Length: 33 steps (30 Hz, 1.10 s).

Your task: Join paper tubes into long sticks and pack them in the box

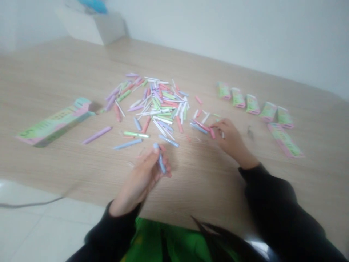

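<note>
My left hand (148, 169) is closed around a light blue pen (161, 162), its end sticking up past the thumb. Over to the right, my right hand (227, 136) has its fingers pinched at the end of a pink pen piece (201, 125), low over the table; the fingertips are somewhat blurred. Beside that piece lie a blue pen piece (198, 127) and a short pink cap (212, 133). A loose pile of pastel pen parts (166, 102) and thin white sticks spreads beyond both hands.
A long green and pink box (56, 123) lies at the left, with a purple pen (97, 135) close by. Several small green and pink boxes (253, 104) form a row at the right. A white bin (92, 27) stands at the back left. The table's front edge runs near me.
</note>
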Motion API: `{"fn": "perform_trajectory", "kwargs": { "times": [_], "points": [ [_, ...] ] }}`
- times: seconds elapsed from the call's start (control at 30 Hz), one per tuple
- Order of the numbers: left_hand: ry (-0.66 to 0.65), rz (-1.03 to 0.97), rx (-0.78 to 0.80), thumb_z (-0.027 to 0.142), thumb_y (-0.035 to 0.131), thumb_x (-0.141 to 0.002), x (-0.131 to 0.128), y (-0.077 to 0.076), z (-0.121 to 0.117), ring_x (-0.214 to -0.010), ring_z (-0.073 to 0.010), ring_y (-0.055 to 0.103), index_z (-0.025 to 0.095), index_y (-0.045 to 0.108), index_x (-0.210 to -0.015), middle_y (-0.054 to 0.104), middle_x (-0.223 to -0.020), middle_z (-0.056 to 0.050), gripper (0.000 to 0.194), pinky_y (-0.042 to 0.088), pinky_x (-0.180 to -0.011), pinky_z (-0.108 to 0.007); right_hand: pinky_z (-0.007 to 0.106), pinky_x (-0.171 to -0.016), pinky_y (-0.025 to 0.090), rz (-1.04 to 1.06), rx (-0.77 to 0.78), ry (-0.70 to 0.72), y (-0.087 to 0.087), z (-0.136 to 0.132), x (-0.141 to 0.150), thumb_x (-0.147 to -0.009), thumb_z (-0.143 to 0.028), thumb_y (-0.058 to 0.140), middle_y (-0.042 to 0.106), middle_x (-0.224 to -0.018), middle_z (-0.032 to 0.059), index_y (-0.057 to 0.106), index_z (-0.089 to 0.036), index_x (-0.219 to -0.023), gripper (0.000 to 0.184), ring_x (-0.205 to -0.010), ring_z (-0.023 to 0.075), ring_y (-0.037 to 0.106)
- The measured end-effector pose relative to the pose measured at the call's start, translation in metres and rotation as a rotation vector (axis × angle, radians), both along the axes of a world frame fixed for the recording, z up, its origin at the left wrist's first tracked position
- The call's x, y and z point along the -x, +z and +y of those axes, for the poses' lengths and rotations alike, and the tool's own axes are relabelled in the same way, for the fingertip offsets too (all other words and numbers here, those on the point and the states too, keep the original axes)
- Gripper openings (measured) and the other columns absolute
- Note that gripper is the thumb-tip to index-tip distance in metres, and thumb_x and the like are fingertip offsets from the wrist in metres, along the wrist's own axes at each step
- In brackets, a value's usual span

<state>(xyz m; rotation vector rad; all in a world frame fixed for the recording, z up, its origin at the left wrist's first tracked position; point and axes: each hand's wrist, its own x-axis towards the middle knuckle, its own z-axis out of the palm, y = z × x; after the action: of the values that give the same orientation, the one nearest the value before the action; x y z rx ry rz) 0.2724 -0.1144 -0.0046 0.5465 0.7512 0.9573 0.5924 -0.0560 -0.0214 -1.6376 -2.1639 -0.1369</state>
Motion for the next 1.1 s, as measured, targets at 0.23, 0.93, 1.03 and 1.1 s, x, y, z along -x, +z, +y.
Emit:
{"fn": "perform_trajectory", "kwargs": {
  "times": [0.23, 0.93, 1.03, 1.1],
  "points": [
    [-0.049, 0.125, -0.047, 0.037, 0.07, -0.091, 0.006, -0.001, -0.007, -0.057, -0.0109, 0.051, 0.016, 0.064, -0.092, 0.056, -0.071, 0.001, 0.022, 0.045, -0.052, -0.02, 0.04, -0.086, 0.049, -0.006, 0.146, 0.112, 0.008, 0.037, 0.044, -0.084, -0.005, 0.051, 0.061, -0.097, 0.0136, 0.077, -0.011, -0.096, 0.029, -0.092, 0.0258, 0.06],
    [-0.09, 0.212, -0.136, 0.035, 0.063, -0.09, 0.01, -0.016, -0.006, -0.061, -0.0122, 0.047, 0.017, 0.064, -0.093, 0.055, -0.071, 0.001, 0.018, 0.037, -0.059, -0.027, 0.043, -0.09, 0.036, -0.103, 0.202, -0.048, 0.007, 0.039, 0.054, -0.087, -0.015, 0.057, 0.068, -0.104, 0.0146, 0.076, -0.014, -0.093, 0.02, -0.1, 0.03, 0.061],
    [-0.09, 0.236, -0.145, 0.035, 0.062, -0.09, 0.009, -0.016, -0.006, -0.062, -0.0128, 0.046, 0.017, 0.064, -0.094, 0.055, -0.072, 0.001, 0.019, 0.037, -0.06, -0.028, 0.043, -0.088, 0.039, -0.091, 0.213, -0.059, 0.013, 0.03, 0.052, -0.088, -0.017, 0.056, 0.068, -0.102, 0.0139, 0.076, -0.015, -0.094, 0.021, -0.098, 0.0299, 0.062],
    [-0.095, 0.249, -0.157, 0.036, 0.061, -0.09, 0.008, -0.016, -0.006, -0.063, -0.013, 0.046, 0.018, 0.063, -0.094, 0.055, -0.072, 0.001, 0.018, 0.037, -0.06, -0.028, 0.042, -0.085, 0.042, -0.08, 0.24, -0.052, 0.015, 0.023, 0.051, -0.089, -0.02, 0.058, 0.069, -0.099, 0.0132, 0.075, -0.015, -0.095, 0.019, -0.094, 0.0289, 0.063]
  ]
}}
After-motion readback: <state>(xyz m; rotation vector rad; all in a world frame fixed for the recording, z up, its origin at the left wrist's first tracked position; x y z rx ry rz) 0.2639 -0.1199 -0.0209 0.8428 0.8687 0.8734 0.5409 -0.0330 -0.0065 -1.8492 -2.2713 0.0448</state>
